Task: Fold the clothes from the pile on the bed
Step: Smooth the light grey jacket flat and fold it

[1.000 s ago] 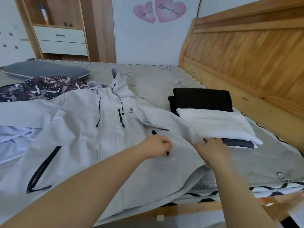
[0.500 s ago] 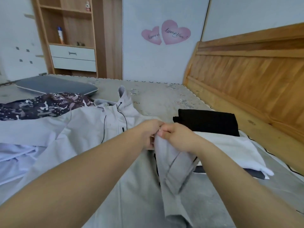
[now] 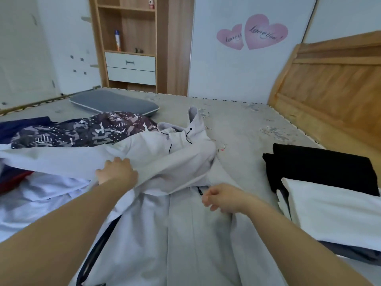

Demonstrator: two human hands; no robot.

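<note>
Far left we see the pile [image 3: 41, 182]: a white garment at the bottom, a bit of red and navy at the edge, and a dark camouflage-print garment [image 3: 82, 131] behind it. A grey pillow [image 3: 113, 103] lies further back on the bed [image 3: 247, 120].

Left hand [image 3: 116, 172] sits on the light grey jacket [image 3: 165, 223], at the sleeve that stretches out to the left over the pile. Fingers are curled over the fabric edge and the thumb is underneath, so we read it as gripping the sleeve (the cloth is lifted and bunched around it).

The jacket runs down the middle of the bed, zipper up, hood [image 3: 193, 124] pointing away from us, black drawstrings visible near the collar. Its right sleeve is folded across the chest.

Right hand [image 3: 224, 200] hovers just over the jacket front beside a small black zipper pull. Fingers are loosely curled; we can't tell for sure whether they pinch any fabric, nothing visibly held.

Right side: a folded black garment [image 3: 319, 168], with a folded white garment [image 3: 334, 213] overlapping its near edge, both beside the wooden headboard [image 3: 329, 89].

Back wall: wooden shelf unit [image 3: 132, 48] with drawers, two pink heart stickers [image 3: 253, 33].
</note>
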